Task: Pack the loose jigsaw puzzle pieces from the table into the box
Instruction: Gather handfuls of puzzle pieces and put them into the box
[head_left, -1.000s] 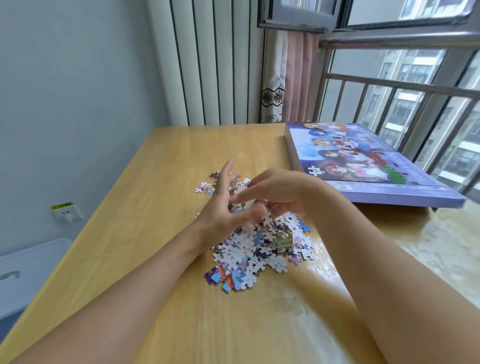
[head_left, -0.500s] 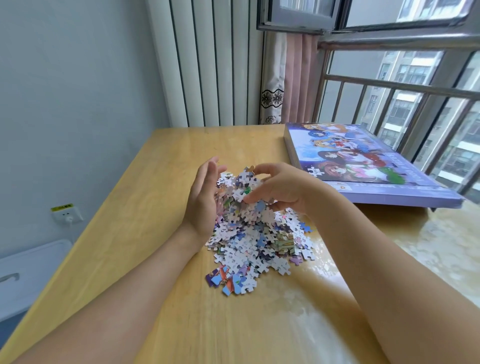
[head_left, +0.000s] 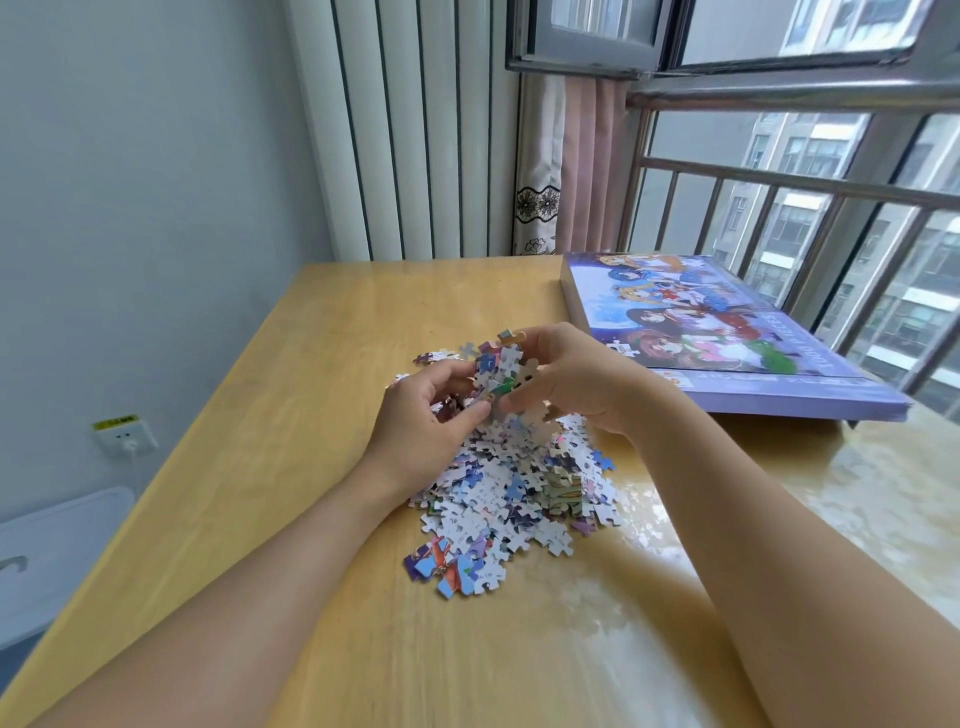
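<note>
While left hand (head_left: 426, 415) and right hand (head_left: 571, 379) clutch raised handful of pieces (head_left: 501, 371), pile (head_left: 519, 483) remains on bench (head_left: 311, 364); box (head_left: 727, 332) lidded, nothing visibly packed.

Counts on the table (head_left: 322, 374)

Two hands: left hand (head_left: 421, 415), right hand (head_left: 576, 382). One box (head_left: 727, 332), by the table's far right edge. One heap of puzzle pieces (head_left: 514, 488), too many to count.

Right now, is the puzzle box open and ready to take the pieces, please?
No, the puzzle box lies shut on the table with its printed lid on, while both hands hold a clump of pieces above the pile.
</note>
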